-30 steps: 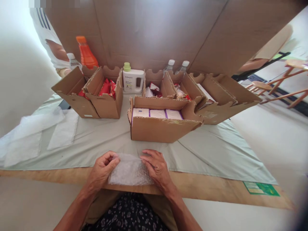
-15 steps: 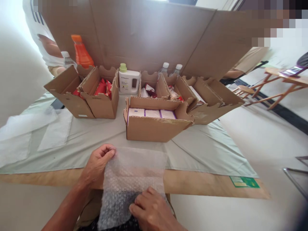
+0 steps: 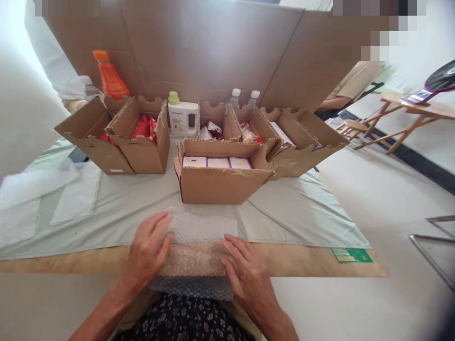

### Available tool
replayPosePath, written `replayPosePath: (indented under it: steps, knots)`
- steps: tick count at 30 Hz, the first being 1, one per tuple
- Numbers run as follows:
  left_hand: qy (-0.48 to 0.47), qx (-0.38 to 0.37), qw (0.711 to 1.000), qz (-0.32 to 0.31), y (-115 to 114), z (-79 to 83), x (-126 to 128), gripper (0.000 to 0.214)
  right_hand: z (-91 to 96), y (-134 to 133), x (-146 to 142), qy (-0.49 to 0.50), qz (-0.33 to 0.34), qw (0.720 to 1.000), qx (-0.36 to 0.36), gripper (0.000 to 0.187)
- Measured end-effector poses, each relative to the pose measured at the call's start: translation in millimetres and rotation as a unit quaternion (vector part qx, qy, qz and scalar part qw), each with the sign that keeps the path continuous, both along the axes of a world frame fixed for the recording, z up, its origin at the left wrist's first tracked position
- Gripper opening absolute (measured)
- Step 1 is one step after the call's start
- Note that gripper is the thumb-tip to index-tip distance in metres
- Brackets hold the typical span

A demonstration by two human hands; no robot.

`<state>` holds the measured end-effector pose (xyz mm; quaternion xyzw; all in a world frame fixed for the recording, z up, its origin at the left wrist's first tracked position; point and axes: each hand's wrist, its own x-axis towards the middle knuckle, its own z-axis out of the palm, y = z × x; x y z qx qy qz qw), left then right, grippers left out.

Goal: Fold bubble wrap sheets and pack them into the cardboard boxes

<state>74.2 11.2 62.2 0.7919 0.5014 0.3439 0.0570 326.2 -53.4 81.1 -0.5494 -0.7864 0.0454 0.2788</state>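
Note:
A translucent bubble wrap sheet [image 3: 199, 258] lies over the front table edge, its lower part reaching down toward my lap. Whether it is a single sheet or a pouch, I cannot tell. My left hand [image 3: 151, 246] rests along its left side, thumb and fingers apart. Along the right side lies my right hand [image 3: 247, 267], fingers stretched out over the wrap and thumb spread from them. Just beyond the wrap stands a cardboard box [image 3: 213, 187] with white packs [image 3: 218, 162] edged in purple.
Open cardboard boxes [image 3: 147, 158] with red packets line the back, beside a white jug [image 3: 183, 118] with a green cap. An orange bottle [image 3: 112, 78] stands behind, before a tall cardboard panel [image 3: 209, 52]. More bubble wrap [image 3: 76, 194] lies left. People sit beyond the panel.
My right hand has moved up from the wrap's lower part to its right side. My left hand has let its pinch on the upper corner go. The wrap now lies flatter.

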Motion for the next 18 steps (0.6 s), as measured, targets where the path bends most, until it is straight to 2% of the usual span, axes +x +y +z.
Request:
replayPosePath:
  steps: [2, 4, 6, 8, 11, 13, 15, 18]
  knots:
    - [0.074, 0.015, 0.995, -0.072, -10.2, -7.7, 10.5, 0.041, -10.3, 10.4, -19.8, -0.034, 0.029, 0.999, -0.024, 0.043]
    - [0.14, 0.014, 0.985, -0.105, -13.0, -20.0, 17.0, 0.045, -22.2, 18.4, -32.3, -0.072, 0.067, 0.994, -0.052, 0.046]
    - [0.189, 0.006, 0.977, -0.1, -10.2, -32.8, 15.6, 0.049, -33.3, 20.1, -24.7, -0.103, 0.073, 0.991, -0.053, 0.043]
    - [0.213, -0.007, 0.973, -0.087, -6.0, -41.7, 8.8, 0.053, -41.1, 12.6, 4.3, -0.129, 0.024, 0.991, -0.012, 0.038]
    - [0.211, -0.034, 0.973, -0.085, -3.7, -44.9, -0.4, 0.053, -43.9, -14.6, 59.8, -0.147, -0.102, 0.981, 0.073, 0.03]
    - [0.191, -0.052, 0.976, -0.094, -4.6, -42.9, -2.5, 0.052, -43.3, -37.4, 81.3, -0.145, -0.144, 0.973, 0.108, 0.029]
    - [0.158, -0.062, 0.981, -0.098, -5.7, -40.2, -3.3, 0.049, -46.1, -57.2, 81.4, -0.143, -0.133, 0.975, 0.107, 0.033]
    - [0.096, -0.068, 0.988, -0.099, -5.5, -36.1, -8.8, 0.043, -58.9, -69.1, 54.6, -0.124, -0.086, 0.985, 0.085, 0.039]
